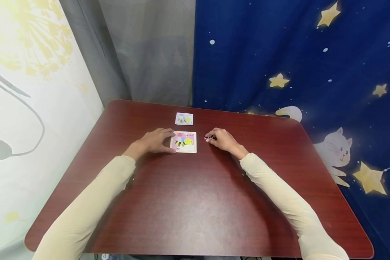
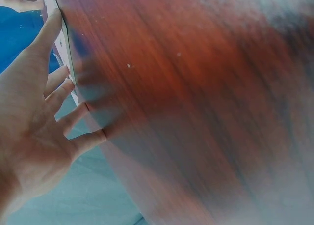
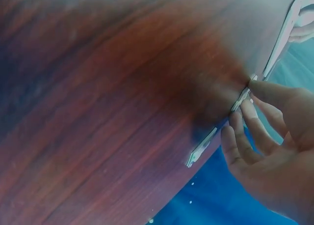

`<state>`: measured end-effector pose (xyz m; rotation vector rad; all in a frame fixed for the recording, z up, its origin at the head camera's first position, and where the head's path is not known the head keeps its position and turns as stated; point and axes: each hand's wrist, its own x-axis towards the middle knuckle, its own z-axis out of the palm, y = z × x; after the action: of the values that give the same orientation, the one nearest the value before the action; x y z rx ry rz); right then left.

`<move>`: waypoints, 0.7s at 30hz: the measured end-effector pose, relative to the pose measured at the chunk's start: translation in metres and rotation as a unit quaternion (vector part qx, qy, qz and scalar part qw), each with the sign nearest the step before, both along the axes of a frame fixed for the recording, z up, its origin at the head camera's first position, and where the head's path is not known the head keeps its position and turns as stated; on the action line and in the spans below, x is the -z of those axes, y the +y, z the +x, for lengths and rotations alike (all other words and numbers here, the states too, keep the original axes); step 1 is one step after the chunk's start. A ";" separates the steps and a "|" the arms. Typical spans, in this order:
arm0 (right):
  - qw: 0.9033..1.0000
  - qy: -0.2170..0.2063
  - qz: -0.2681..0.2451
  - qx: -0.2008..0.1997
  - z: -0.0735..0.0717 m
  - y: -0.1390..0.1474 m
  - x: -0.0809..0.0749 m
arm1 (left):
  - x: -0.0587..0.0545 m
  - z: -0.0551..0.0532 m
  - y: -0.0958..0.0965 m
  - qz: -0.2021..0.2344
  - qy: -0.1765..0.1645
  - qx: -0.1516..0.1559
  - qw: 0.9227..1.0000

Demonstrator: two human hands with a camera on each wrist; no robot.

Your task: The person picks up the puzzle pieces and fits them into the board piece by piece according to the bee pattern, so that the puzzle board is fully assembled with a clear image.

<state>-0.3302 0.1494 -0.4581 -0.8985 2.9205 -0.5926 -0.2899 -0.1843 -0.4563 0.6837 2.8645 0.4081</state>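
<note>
A square puzzle board with a bee picture in a pink surround lies on the table. Its lower right part shows a pale bare patch. My left hand rests at the board's left side, thumb at the near corner and fingers spread toward the far corner. In the left wrist view, the left hand has fairly straight fingers reaching to the board edge and tabletop. To the right of the board, my right hand pinches a small puzzle piece between thumb and fingers, low over the table. Another puzzle piece lies beyond its fingers.
Behind the board lies a small card with a similar bee picture. The dark red table has rounded corners. A grey curtain and a blue star-patterned curtain hang along its far edge.
</note>
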 end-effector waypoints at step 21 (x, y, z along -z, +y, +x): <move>0.998 -0.050 -0.021 0.037 -0.003 0.006 -0.003 | 0.000 0.000 0.001 -0.003 -0.003 -0.001 1.000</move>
<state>-0.3334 0.1554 -0.4546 -0.7431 2.8733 -0.6836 -0.2903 -0.1831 -0.4563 0.6760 2.8597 0.4007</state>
